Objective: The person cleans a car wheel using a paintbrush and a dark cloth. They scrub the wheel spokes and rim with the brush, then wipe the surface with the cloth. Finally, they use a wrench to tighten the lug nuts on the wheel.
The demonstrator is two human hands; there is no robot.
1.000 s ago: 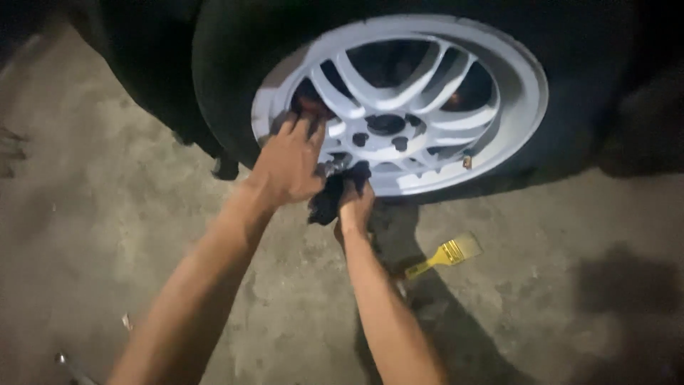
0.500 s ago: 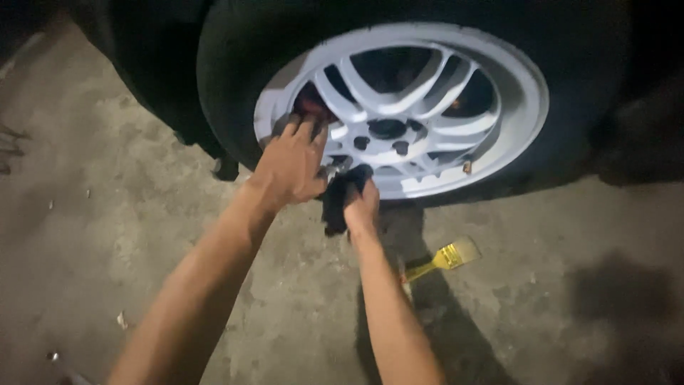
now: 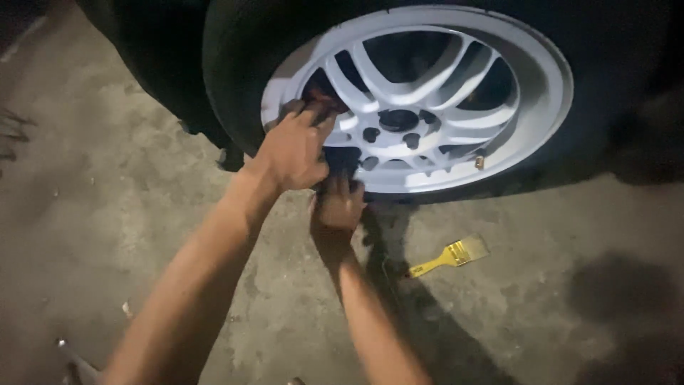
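a rough concrete floor (image 3: 107, 214) in dim light, with a car's wheel (image 3: 427, 100) standing on it: a pale spoked rim in a black tyre (image 3: 235, 64). the left hand (image 3: 292, 150) lies against the rim's left side, fingers curled into a gap between spokes; what its grip has hold of, if anything, cannot be told. the right hand (image 3: 338, 203) is just below it at the rim's lower edge, fingers pushed up under the left hand; its grip cannot be told either. a yellow-handled brush (image 3: 449, 257) lies on the floor to the right, apart from both hands.
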